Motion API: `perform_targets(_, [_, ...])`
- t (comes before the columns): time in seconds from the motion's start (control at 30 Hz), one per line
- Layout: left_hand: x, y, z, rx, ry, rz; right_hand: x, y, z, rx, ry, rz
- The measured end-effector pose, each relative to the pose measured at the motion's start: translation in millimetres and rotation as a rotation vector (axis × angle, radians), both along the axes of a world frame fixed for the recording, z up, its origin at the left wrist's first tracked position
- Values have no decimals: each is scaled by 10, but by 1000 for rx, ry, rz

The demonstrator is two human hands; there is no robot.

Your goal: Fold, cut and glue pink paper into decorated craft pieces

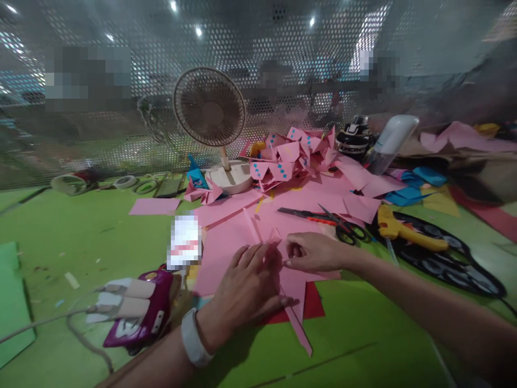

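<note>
My left hand [247, 284], with a white band on its wrist, lies flat with fingers spread, pressing down a pink paper sheet [226, 242] on the green table. My right hand [313, 251] comes in from the right and pinches a small folded pink paper piece [276, 238] that stands up between the two hands. A narrow pink strip [299, 331] sticks out below my left hand, over a red sheet [313, 304].
Black-and-red scissors [343, 226] and a yellow glue gun [404, 231] lie right of my hands. A small desk fan [212, 121] stands behind, beside a pile of folded pink paper shapes [294, 153]. A purple power strip with plugs [139, 310] sits at the left. Tape rolls [125, 182] lie by the mesh wall.
</note>
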State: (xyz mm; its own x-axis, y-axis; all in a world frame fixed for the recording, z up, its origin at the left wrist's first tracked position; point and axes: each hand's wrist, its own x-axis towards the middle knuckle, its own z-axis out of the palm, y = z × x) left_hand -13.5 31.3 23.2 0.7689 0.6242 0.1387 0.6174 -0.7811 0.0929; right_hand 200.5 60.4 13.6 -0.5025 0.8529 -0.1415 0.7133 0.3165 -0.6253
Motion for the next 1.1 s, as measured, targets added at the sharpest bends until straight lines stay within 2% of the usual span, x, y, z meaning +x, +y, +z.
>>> perform_targets(0.23, [-27, -5, -51, 59, -10, -5, -123, 28, -64, 74, -56, -77])
perform_targets(0.6, [-90, -25, -92, 88, -111, 9, -204, 179, -7, -197, -34, -204])
perform_targets(0.83, [-120, -36, -96, 115, -124, 4, -176, 194, -24, -296, 35, -219])
perform_targets(1.1, [-121, -38, -89, 95, -151, 2, -103, 173, 65, -340, 57, -218])
